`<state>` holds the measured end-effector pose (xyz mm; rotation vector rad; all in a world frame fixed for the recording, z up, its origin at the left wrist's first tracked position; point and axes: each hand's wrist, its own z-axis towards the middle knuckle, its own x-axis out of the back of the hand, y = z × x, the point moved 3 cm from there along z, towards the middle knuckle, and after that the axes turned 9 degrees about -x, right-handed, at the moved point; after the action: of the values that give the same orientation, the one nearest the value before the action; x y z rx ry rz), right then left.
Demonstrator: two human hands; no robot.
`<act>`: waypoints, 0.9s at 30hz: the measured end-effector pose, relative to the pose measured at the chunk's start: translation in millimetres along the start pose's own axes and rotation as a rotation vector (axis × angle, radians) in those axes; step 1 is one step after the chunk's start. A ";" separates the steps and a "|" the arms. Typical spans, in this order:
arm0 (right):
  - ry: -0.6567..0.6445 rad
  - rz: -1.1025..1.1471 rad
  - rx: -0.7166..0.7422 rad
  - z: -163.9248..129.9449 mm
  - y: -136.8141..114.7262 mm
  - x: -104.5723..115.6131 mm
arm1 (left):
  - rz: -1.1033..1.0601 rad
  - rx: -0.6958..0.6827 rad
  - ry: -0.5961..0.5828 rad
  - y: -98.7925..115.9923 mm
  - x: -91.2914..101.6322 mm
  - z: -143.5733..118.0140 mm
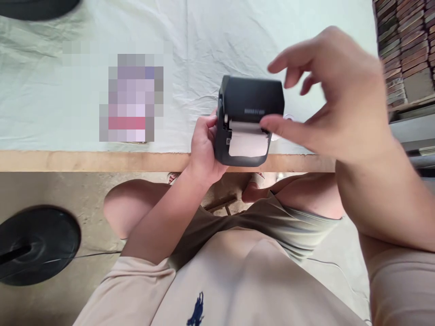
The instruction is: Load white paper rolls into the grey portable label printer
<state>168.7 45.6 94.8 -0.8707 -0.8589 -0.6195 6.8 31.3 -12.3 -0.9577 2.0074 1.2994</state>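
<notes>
My left hand (204, 147) is wrapped around the side of a small black portable printer (254, 97), held up over the table's front edge. The printer's bay shows a white paper roll (248, 144) inside it. My right hand (346, 95) is at the printer's right side, its fingers spread and curved. Its thumb tip overlaps the printer at the top right of the paper; whether it touches cannot be told. Partly hidden behind the printer and that thumb, a small whitish round item (288, 117) lies on the table.
A pale cloth (204, 36) covers the table, with a wooden front edge (84, 161). At left on the cloth is a pixelated item (131, 97). A black round base (41, 244) stands on the floor at lower left. Stacked bricks (406, 40) are at far right.
</notes>
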 end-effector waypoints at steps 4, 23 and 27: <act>0.313 0.065 -0.139 -3.4 -11.6 7.3 | 0.011 0.014 0.010 -0.7 1.9 2.2; 0.028 0.571 -0.305 7.9 19.0 22.7 | -0.064 0.040 -0.185 5.0 -4.1 -4.7; 0.421 0.923 -0.571 -54.2 94.7 9.6 | -0.095 0.055 -0.211 6.9 -2.1 -4.8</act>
<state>266.7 46.9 45.9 -1.4479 0.1645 -0.1942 2.2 29.4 -5.3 -0.8422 1.8057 1.2337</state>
